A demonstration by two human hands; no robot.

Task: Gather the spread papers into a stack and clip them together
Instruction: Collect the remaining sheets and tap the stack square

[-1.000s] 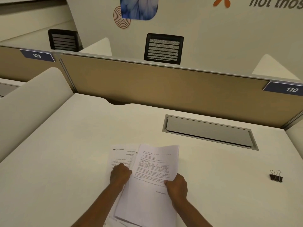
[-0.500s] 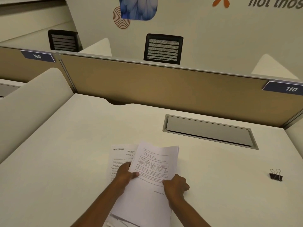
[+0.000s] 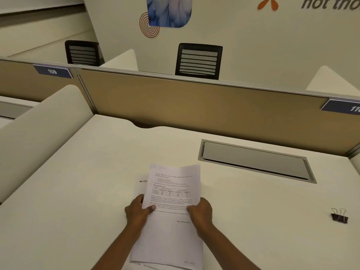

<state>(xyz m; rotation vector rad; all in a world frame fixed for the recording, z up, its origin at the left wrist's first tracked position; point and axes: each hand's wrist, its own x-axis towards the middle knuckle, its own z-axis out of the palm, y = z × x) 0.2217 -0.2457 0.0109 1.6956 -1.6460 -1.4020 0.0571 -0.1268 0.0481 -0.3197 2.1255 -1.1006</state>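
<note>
nearest the camera, the papers [image 3: 171, 227] lie on the desk [image 3: 78, 191] between two forearms, their near edges running off the bottom of the view, where a couple of lower sheets poke out unevenly. the left hand [image 3: 138, 210] pinches the left edge of the stack, thumb on top and fingers curled under or against the side; the right hand [image 3: 200, 211] grips the right edge the same way, thumb on the printed page. one sheet shows to the left under the top page, so the pile is not yet square. these look light, thin and floppy, likely to slide over one another and to buckle if pushed from one side only; squeezing both long edges together, then tapping an end on the desk, would seem the safest hold. well apart to the right sits the binder clip [image 3: 339, 216], small and springy, best taken by its wire handles. farther back is the cable tray lid [image 3: 253, 160], then the partition [image 3: 194, 106].
</note>
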